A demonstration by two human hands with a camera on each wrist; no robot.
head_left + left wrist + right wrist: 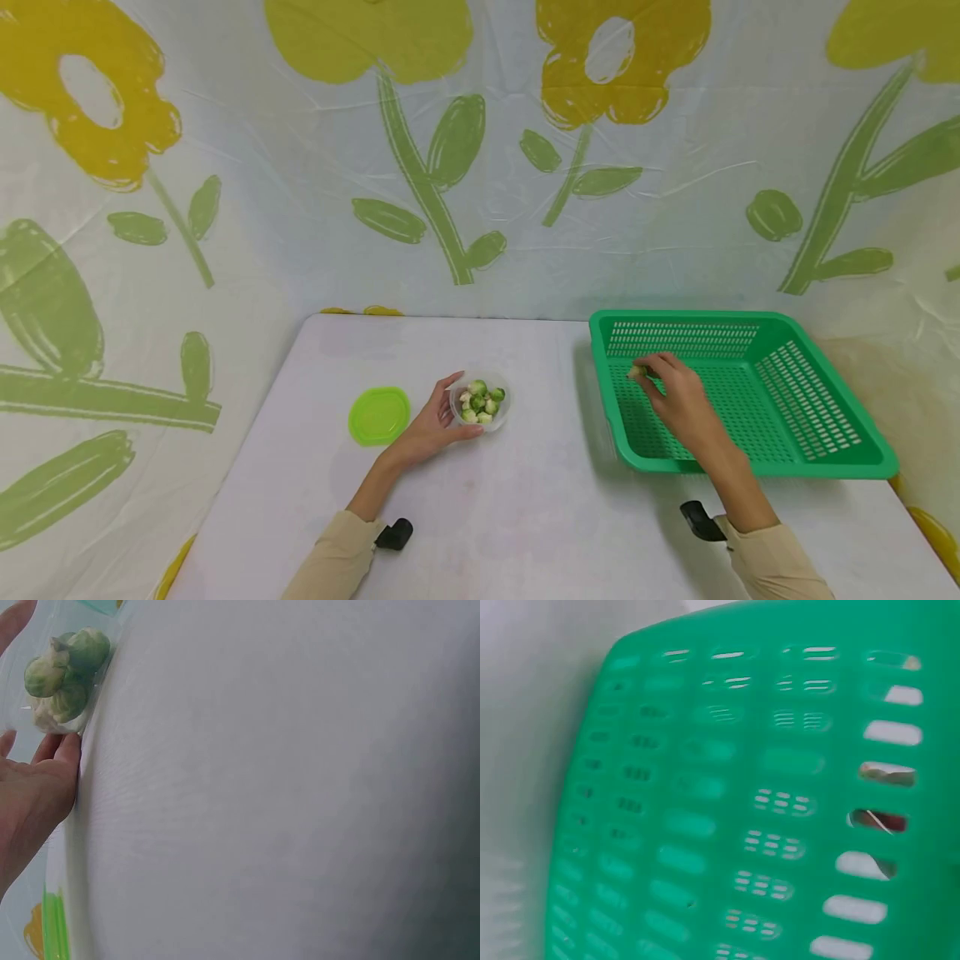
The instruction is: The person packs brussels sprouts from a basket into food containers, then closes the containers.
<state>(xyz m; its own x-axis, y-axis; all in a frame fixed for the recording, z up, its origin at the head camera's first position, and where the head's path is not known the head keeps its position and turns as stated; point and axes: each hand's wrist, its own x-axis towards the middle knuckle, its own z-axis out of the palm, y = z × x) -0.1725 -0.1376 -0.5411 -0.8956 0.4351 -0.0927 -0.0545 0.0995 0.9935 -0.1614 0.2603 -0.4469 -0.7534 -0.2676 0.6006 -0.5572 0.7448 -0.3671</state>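
Brussels sprouts [480, 398] sit heaped in a clear round container [504, 412], which stands on the white tabletop [540, 508] a little left of its middle, back toward the far edge. My left hand [427, 431] holds this container from its left, thumb against the near side and fingers curved round the far left side, so the grip is about as wide as the container itself. Just left of that hand, toward the left edge of the tabletop, a bright green lid [379, 416] lies flat. My right hand [682, 408] is narrowed to a pinch: thumb and fingertips hold one small sprout [636, 372], partly hidden by them, over the left part of a green plastic basket [690, 316]. That basket takes up the far right corner of the tabletop, its right end reaching the right edge, its floor and walls pierced with rows of slots. From the right wrist I see mostly this slotted green wall, close up, and cannot make out my grip there. I wear beige sleeves [333, 557], with a small black device [394, 534] at each wrist. Past the far edge hangs a pale cloth [285, 167] printed with large yellow flowers and green leaves.
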